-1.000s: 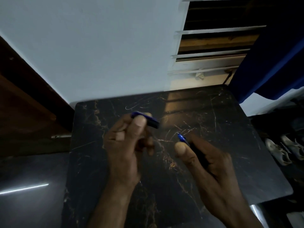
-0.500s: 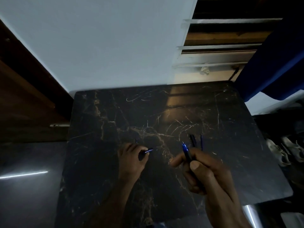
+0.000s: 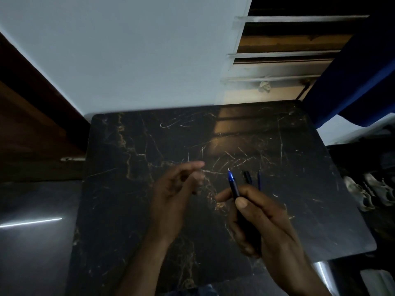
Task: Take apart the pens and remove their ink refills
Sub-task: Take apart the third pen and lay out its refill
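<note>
Holding: the right hand (image 3: 263, 221) is closed around a blue pen (image 3: 233, 185), thumb pressed on the barrel and the other fingers curled behind it; the lower barrel is hidden in the palm.
Pen direction: its tip points toward 11 o'clock, raised above the tabletop (image 3: 149, 146); the part near the tip is bright blue, the barrel below it dark.
Left grip: the left hand (image 3: 173, 193) is spread open and has nothing in it, fingers loosely extended toward 1 o'clock; the fingertips are blurred.
Left hand place: at 9 o'clock from the pen, well apart from it, with bare stone between the two hands.
Loose parts: a short dark pen piece (image 3: 248, 177) and a thin blue refill (image 3: 259, 180) lie on the tabletop just past the right hand, at 1 o'clock from the held pen's tip; their lower ends are hidden behind the knuckles, so whether they touch each other is unclear.
Surface: dark marble with gold and white veins, a warm reflection at 12 o'clock.
Surroundings: a pale wall (image 3: 128, 50) at 12 o'clock, a louvred window (image 3: 288, 50) at 1 o'clock, blue cloth (image 3: 352, 82) at 2 o'clock, pale shoes (image 3: 372, 193) on the floor at 3 o'clock, a brown wooden panel (image 3: 32, 114) at 10 o'clock.
</note>
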